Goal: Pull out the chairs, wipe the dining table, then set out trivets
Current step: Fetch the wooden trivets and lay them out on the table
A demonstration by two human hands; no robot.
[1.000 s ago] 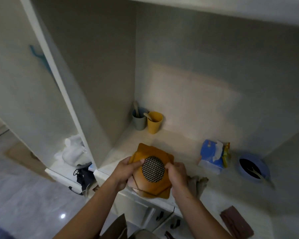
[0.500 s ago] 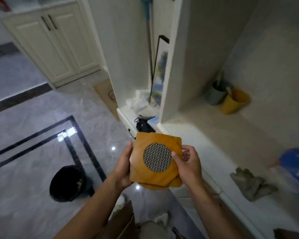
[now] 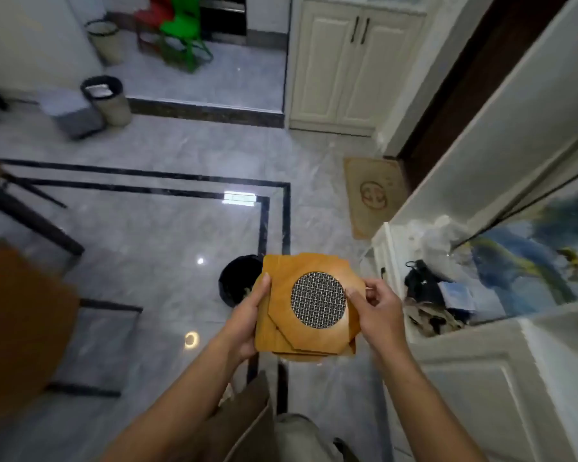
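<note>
Glossy marble floor (image 3: 154,235), white cabinets on right, brown chair (image 3: 20,315) near left; stack of trivets (image 3: 281,331) held in mid-air over floor, black bin (image 3: 236,283) just beyond; left hand (image 3: 247,320) curled round left edge, thumb on top; right hand (image 3: 379,311) pinching right edge; pieces fanned, misaligned; likely risk: lower ones slip out, strike tile; right pinch looks light.

Single head-worn view, steeply downward, close over the hands and floor (image 3: 147,228).
</note>
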